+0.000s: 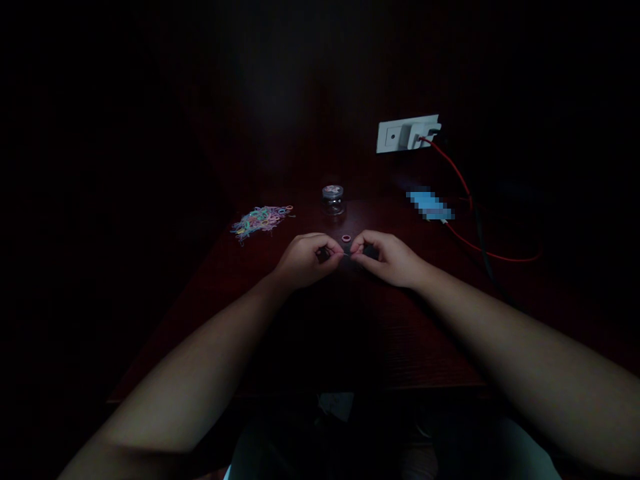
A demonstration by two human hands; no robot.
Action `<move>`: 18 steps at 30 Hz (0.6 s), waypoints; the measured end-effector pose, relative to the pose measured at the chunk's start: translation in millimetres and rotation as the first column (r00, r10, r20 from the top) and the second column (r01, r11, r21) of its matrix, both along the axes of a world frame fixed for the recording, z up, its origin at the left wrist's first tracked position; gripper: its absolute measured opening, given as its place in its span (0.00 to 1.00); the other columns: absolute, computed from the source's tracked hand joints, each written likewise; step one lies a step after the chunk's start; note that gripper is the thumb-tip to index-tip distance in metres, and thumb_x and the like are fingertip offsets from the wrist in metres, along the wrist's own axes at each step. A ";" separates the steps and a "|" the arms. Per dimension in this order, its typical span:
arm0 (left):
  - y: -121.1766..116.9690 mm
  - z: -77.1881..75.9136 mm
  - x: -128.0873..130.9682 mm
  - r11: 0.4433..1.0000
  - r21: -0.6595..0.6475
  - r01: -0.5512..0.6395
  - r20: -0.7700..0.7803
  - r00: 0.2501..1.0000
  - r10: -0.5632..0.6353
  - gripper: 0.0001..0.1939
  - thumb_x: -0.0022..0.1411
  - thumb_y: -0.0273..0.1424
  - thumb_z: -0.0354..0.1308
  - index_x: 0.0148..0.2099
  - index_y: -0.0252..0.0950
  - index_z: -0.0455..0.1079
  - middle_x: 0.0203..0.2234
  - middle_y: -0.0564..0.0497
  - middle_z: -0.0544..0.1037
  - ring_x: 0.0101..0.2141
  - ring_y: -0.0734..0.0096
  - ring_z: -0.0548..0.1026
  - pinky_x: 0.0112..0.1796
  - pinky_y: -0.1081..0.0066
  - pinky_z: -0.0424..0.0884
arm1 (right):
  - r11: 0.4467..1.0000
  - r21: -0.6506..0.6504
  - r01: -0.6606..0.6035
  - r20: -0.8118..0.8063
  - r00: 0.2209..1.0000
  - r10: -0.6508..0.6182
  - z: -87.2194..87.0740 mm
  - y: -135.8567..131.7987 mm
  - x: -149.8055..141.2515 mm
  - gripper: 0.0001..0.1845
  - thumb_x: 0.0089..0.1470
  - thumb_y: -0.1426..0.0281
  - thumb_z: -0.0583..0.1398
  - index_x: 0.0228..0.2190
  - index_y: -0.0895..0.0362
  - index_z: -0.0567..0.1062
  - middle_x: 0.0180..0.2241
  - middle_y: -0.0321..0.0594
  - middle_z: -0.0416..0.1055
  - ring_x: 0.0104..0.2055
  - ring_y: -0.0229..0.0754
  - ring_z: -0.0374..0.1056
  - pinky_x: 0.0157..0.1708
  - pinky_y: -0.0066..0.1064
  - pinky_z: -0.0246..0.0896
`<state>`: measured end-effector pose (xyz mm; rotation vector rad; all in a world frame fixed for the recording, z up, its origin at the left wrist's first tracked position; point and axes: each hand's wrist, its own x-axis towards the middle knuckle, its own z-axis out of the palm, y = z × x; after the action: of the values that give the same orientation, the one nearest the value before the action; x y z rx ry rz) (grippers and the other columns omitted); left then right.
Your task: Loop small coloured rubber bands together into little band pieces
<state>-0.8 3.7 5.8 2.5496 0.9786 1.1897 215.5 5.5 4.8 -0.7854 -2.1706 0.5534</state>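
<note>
My left hand (305, 259) and my right hand (387, 257) meet over the middle of a dark wooden table (410, 340), fingertips pinched together. Both hands grip a small dark object (346, 255) between them; the dim light hides what it is. A small pink elastic ring (346, 238) lies on the table just beyond my fingertips. A heap of several coloured elastic rings (260, 220) sits to the left, past my left hand.
A small glass jar (333, 199) stands behind the hands. A wall socket (407, 133) holds a plug with a red cable (460, 180) that runs down over the table's right side. A blurred blue object (430, 205) lies at the right. The surroundings are dark.
</note>
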 end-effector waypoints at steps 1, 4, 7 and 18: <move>-0.2 0.1 0.2 1.000 0.003 -0.003 -0.002 1.000 0.003 0.03 0.58 0.29 0.60 0.33 0.35 0.73 0.27 0.52 0.78 0.27 0.75 0.73 0.30 0.74 0.68 | 1.000 -0.004 -0.003 0.002 1.000 0.003 0.1 -0.4 0.0 0.06 0.55 0.69 0.59 0.34 0.58 0.72 0.31 0.39 0.72 0.33 0.38 0.66 0.33 0.30 0.60; -0.3 0.3 0.8 1.000 0.011 -0.014 -0.004 1.000 0.014 0.04 0.58 0.30 0.59 0.33 0.36 0.73 0.27 0.52 0.78 0.27 0.75 0.73 0.30 0.73 0.68 | 1.000 -0.007 -0.012 0.011 1.000 0.012 0.3 -0.9 0.0 0.06 0.55 0.68 0.59 0.33 0.58 0.72 0.31 0.39 0.72 0.33 0.38 0.66 0.32 0.29 0.60; -0.5 0.9 1.4 1.000 0.009 -0.011 -0.003 1.000 0.011 0.04 0.58 0.30 0.59 0.32 0.36 0.73 0.27 0.52 0.78 0.27 0.75 0.73 0.30 0.73 0.69 | 1.000 -0.003 -0.012 0.030 0.999 0.012 1.0 -0.9 0.1 0.06 0.55 0.68 0.59 0.32 0.58 0.73 0.30 0.38 0.72 0.31 0.37 0.66 0.30 0.28 0.58; -1.9 2.5 1.5 1.000 -0.011 -0.004 -0.034 0.999 0.004 0.03 0.57 0.29 0.58 0.32 0.35 0.71 0.27 0.52 0.76 0.26 0.76 0.71 0.28 0.75 0.67 | 0.999 0.004 -0.039 0.074 0.997 0.038 1.6 -0.9 -0.7 0.05 0.55 0.70 0.58 0.30 0.58 0.73 0.28 0.37 0.71 0.30 0.36 0.65 0.31 0.29 0.56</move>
<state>0.7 1.7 8.3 2.5684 0.9954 1.1423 214.7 4.6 6.3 -0.7737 -2.2582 0.5454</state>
